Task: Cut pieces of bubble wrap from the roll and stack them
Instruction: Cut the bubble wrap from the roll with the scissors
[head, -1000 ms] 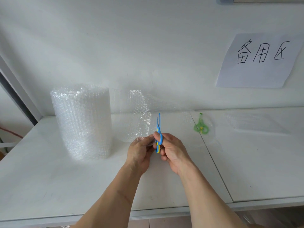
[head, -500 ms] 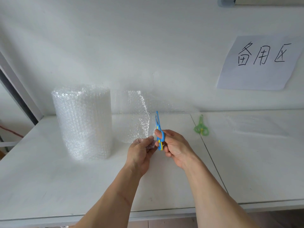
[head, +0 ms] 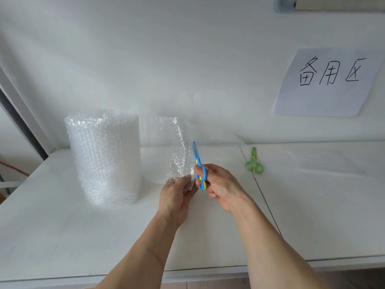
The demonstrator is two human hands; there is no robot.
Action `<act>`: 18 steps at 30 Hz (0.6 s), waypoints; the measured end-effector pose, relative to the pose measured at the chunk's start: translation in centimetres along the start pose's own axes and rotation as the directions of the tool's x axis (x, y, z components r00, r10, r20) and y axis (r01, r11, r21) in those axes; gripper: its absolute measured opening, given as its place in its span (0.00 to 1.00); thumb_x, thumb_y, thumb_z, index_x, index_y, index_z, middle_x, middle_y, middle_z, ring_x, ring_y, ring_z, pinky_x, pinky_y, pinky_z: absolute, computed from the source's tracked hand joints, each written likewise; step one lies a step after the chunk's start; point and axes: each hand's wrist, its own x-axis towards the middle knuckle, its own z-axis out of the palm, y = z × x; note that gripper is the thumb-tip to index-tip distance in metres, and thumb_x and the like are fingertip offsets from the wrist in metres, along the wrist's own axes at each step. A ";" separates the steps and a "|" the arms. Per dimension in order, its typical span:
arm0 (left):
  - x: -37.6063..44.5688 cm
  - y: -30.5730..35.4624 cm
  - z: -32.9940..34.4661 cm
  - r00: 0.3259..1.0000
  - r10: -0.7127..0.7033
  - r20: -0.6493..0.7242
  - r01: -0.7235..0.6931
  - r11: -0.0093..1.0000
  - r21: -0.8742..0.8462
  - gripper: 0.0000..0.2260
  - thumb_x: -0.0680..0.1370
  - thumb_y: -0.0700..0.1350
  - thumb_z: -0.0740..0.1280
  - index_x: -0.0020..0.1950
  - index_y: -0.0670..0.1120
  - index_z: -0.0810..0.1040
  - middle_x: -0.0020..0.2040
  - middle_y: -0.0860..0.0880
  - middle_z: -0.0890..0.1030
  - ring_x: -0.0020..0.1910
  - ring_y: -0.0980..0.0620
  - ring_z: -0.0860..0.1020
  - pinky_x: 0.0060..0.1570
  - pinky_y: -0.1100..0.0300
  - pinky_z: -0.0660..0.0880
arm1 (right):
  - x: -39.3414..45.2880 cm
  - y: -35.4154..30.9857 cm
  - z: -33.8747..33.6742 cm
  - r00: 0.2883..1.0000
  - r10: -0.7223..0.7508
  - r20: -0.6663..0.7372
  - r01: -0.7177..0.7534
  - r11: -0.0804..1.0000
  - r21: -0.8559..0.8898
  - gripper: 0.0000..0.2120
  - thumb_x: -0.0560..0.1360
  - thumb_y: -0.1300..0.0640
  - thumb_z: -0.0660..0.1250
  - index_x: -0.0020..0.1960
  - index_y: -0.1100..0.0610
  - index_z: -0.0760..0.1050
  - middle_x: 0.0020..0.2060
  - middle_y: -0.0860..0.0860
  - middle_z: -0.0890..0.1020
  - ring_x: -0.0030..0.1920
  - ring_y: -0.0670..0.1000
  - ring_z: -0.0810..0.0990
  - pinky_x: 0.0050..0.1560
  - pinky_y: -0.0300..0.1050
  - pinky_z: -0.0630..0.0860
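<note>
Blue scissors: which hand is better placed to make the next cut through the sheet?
Right. The right hand already holds the blue scissors, blades up beside the loose bubble wrap sheet. The left hand pinches the sheet's lower edge, keeping it taut.

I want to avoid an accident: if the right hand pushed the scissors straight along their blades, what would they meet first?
Probably the wall; depth is unclear.

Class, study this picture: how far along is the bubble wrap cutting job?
Done: clear cut pieces seem stacked on the table's right. In hand: the left hand pinches the sheet unrolled from the roll, while the right hand holds blue scissors upright at its edge. Left: finish this cut, stack it.
</note>
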 end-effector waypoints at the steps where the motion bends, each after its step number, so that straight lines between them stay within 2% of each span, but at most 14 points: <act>1: -0.1 0.0 0.0 1.000 0.008 -0.001 -0.008 1.000 -0.008 0.12 0.77 0.33 0.66 0.37 0.42 0.68 0.29 0.44 0.74 0.34 0.46 0.78 0.55 0.48 0.78 | 0.0 0.1 0.0 1.000 -0.004 -0.003 0.004 1.000 0.014 0.12 0.67 0.44 0.76 0.44 0.50 0.80 0.32 0.53 0.79 0.28 0.47 0.65 0.29 0.41 0.56; 3: -0.2 -0.1 0.0 1.000 0.015 0.006 -0.014 1.000 -0.025 0.08 0.77 0.34 0.67 0.40 0.41 0.71 0.32 0.44 0.76 0.37 0.46 0.80 0.56 0.49 0.77 | -0.1 0.3 0.1 1.000 -0.006 -0.011 0.006 0.999 0.039 0.13 0.67 0.44 0.76 0.44 0.51 0.79 0.32 0.53 0.79 0.26 0.46 0.65 0.29 0.41 0.56; 5: -0.2 -0.1 0.1 1.000 0.007 0.030 -0.007 1.000 -0.010 0.03 0.77 0.37 0.68 0.46 0.41 0.74 0.39 0.43 0.79 0.40 0.46 0.80 0.58 0.50 0.77 | -0.2 0.5 0.1 1.000 -0.006 -0.022 0.008 0.998 0.067 0.14 0.68 0.44 0.76 0.45 0.52 0.79 0.33 0.53 0.80 0.24 0.45 0.65 0.28 0.40 0.57; 6: -0.2 0.0 0.2 0.999 0.000 0.045 0.000 1.000 0.001 0.04 0.77 0.39 0.68 0.49 0.41 0.76 0.42 0.42 0.80 0.41 0.47 0.80 0.56 0.52 0.77 | -0.2 0.6 0.2 1.000 -0.007 -0.027 0.009 0.997 0.082 0.14 0.68 0.44 0.75 0.46 0.53 0.79 0.32 0.52 0.80 0.24 0.44 0.65 0.27 0.39 0.57; 9: 0.0 0.3 0.1 0.995 -0.040 0.092 0.038 0.999 0.033 0.14 0.78 0.42 0.67 0.60 0.36 0.77 0.48 0.42 0.81 0.45 0.47 0.81 0.54 0.54 0.78 | -0.3 0.8 0.5 1.000 -0.005 -0.028 0.008 0.994 0.113 0.14 0.69 0.45 0.75 0.47 0.53 0.79 0.32 0.51 0.80 0.23 0.44 0.65 0.27 0.39 0.57; 11: -0.2 0.5 0.1 0.989 -0.069 0.131 0.060 0.996 0.072 0.18 0.78 0.43 0.67 0.64 0.34 0.76 0.46 0.42 0.81 0.46 0.45 0.79 0.57 0.50 0.77 | -0.3 0.9 0.8 1.000 -0.004 -0.023 0.007 0.992 0.125 0.14 0.70 0.46 0.75 0.47 0.54 0.79 0.31 0.51 0.80 0.24 0.44 0.65 0.26 0.38 0.57; 15: -0.2 0.4 0.1 0.989 -0.093 0.119 0.082 0.992 0.099 0.16 0.79 0.43 0.67 0.64 0.36 0.76 0.40 0.41 0.79 0.38 0.42 0.78 0.42 0.49 0.77 | -0.2 0.9 1.1 1.000 -0.001 -0.008 0.002 0.991 0.136 0.12 0.71 0.46 0.74 0.45 0.53 0.78 0.34 0.52 0.80 0.26 0.45 0.65 0.25 0.38 0.58; 18: -0.2 0.7 0.2 0.986 -0.105 0.132 0.093 0.991 0.093 0.12 0.79 0.42 0.67 0.60 0.37 0.76 0.41 0.41 0.80 0.37 0.41 0.79 0.38 0.48 0.78 | 0.0 0.7 0.9 1.000 0.005 0.000 -0.005 0.991 0.136 0.11 0.70 0.45 0.74 0.44 0.52 0.79 0.34 0.52 0.80 0.26 0.45 0.65 0.25 0.38 0.59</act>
